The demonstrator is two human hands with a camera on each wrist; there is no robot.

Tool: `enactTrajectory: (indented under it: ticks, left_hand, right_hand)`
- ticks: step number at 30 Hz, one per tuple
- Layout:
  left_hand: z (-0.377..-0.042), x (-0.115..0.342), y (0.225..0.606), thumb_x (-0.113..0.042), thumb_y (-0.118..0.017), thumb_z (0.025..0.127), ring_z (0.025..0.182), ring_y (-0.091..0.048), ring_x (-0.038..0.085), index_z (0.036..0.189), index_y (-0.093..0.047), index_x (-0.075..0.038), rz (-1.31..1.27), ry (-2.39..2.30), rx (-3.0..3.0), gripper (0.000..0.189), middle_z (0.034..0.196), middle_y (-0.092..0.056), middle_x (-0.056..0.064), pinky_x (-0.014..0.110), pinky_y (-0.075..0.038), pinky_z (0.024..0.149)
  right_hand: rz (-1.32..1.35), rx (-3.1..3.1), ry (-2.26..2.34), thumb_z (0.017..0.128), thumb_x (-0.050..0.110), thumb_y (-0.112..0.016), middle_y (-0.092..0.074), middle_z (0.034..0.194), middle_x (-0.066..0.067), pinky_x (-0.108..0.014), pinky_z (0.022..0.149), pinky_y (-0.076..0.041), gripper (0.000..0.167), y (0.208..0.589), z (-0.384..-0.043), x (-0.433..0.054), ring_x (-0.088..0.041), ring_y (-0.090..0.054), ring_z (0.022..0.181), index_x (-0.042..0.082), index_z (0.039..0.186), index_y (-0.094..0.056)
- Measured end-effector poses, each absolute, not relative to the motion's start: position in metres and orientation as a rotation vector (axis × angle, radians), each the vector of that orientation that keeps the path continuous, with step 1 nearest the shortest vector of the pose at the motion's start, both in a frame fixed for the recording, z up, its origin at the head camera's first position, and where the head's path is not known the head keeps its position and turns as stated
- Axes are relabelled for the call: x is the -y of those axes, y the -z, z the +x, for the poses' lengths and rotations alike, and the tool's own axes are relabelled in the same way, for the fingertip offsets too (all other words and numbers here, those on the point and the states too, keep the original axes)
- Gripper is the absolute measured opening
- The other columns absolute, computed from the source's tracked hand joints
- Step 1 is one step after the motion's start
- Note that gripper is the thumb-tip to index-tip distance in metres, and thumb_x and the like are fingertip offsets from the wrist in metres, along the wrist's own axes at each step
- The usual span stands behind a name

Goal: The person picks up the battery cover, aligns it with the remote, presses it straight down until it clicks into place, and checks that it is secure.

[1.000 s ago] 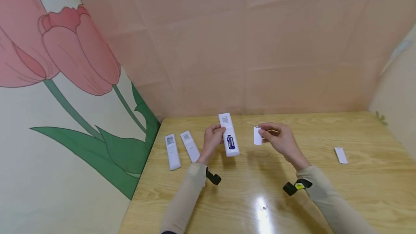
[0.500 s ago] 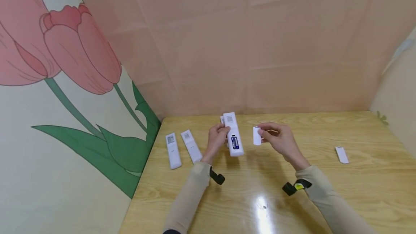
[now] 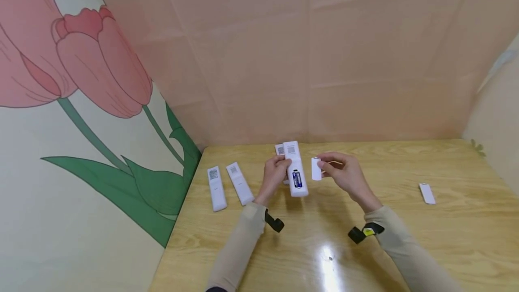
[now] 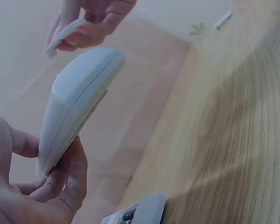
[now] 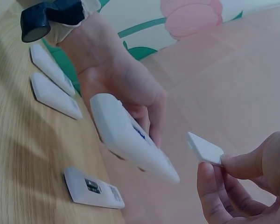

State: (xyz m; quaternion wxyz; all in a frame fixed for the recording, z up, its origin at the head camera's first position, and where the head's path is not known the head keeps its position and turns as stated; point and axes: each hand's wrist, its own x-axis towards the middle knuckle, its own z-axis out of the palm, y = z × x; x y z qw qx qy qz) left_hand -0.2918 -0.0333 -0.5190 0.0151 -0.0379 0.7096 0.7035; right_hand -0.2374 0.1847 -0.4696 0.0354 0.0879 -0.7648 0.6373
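Note:
My left hand [image 3: 275, 177] grips a white remote control [image 3: 290, 150] above the table, its back facing the head camera. The battery compartment is uncovered, with blue batteries [image 3: 298, 178] inside. Just to the right, my right hand [image 3: 344, 175] pinches a white battery cover [image 3: 316, 169] between thumb and fingers. A small gap separates cover and remote. Partly hidden behind the held remote, another white remote [image 3: 279, 149] lies on the table. In the right wrist view, this lying remote [image 5: 79, 186] shows an uncovered, dark battery compartment.
Two more white remotes, one at far left [image 3: 217, 190] and one beside it [image 3: 240, 184], lie back up on the wooden table [image 3: 389, 161]. A second battery cover [image 3: 426, 193] rests at the right. A pinkish cloth backdrop [image 3: 259, 57] stands behind the table's far edge.
My left hand has carried the remote to the right, exposing part of the remote behind it. My right hand has shifted slightly left with the cover, so the gap is narrower.

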Motion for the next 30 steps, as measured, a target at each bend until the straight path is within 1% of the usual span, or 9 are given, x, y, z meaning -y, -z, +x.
enactTrajectory:
  ticks: [5, 13, 19, 24, 28, 30]
  left_hand:
    - [-0.291, 0.03, 0.517, -0.017, -0.067, 0.099, 0.075, -0.068, 0.011, 0.127, -0.07, 0.004, -0.12, -2.18, -2.237, 0.035, 0.103, -0.079, 0.015, 0.028, -0.058, 0.064]
    - [-0.29, 0.027, 0.52, -0.017, -0.068, 0.098, 0.074, -0.068, 0.012, 0.127, -0.069, 0.005, -0.129, -2.178, -2.221, 0.037, 0.103, -0.078, 0.016, 0.024, -0.057, 0.06]
    - [-0.29, 0.025, 0.522, -0.016, -0.069, 0.096, 0.072, -0.067, 0.012, 0.125, -0.07, 0.005, -0.124, -2.183, -2.217, 0.036, 0.099, -0.078, 0.014, 0.029, -0.058, 0.063]
    - [-0.288, 0.022, 0.522, -0.018, -0.07, 0.096, 0.074, -0.068, 0.012, 0.127, -0.071, 0.004, -0.124, -2.157, -2.237, 0.038, 0.1, -0.078, 0.013, 0.028, -0.061, 0.064]
    - [-0.287, 0.02, 0.525, -0.018, -0.07, 0.097, 0.075, -0.068, 0.013, 0.129, -0.07, 0.003, -0.121, -2.146, -2.234, 0.039, 0.102, -0.078, 0.013, 0.026, -0.06, 0.063]
    - [-0.287, 0.018, 0.526, -0.018, -0.07, 0.097, 0.076, -0.068, 0.013, 0.129, -0.07, 0.002, -0.125, -2.144, -2.23, 0.038, 0.102, -0.078, 0.013, 0.026, -0.059, 0.063]
  right_hand:
    - [0.276, 2.348, -1.969, 0.104, 0.01, -0.071, -0.068, 0.13, -0.03, -0.036, 0.081, -0.067, 0.032, 0.465, -0.239, -0.182, -0.008, -0.073, 0.095, -0.006, 0.131, -0.071]
    - [0.329, 2.304, -2.007, 0.103, 0.004, -0.07, -0.068, 0.129, -0.034, -0.03, 0.077, -0.066, 0.028, 0.471, -0.239, -0.176, -0.009, -0.074, 0.093, -0.01, 0.127, -0.071]
    - [0.319, 2.288, -2.02, 0.102, 0.001, -0.07, -0.068, 0.126, -0.035, -0.031, 0.077, -0.066, 0.028, 0.475, -0.239, -0.171, -0.007, -0.074, 0.09, -0.011, 0.127, -0.07]
    - [0.328, 2.321, -1.999, 0.102, 0.003, -0.07, -0.069, 0.126, -0.033, -0.031, 0.077, -0.066, 0.028, 0.475, -0.238, -0.168, -0.014, -0.075, 0.093, -0.009, 0.127, -0.071]
    - [0.338, 2.349, -1.989, 0.103, 0.005, -0.069, -0.07, 0.124, -0.031, -0.032, 0.078, -0.066, 0.028, 0.476, -0.238, -0.168, -0.02, -0.076, 0.098, -0.008, 0.128, -0.072]
    - [0.336, 2.344, -1.993, 0.103, 0.004, -0.069, -0.07, 0.124, -0.031, -0.032, 0.078, -0.066, 0.028, 0.477, -0.238, -0.167, -0.021, -0.076, 0.097, -0.008, 0.128, -0.072]
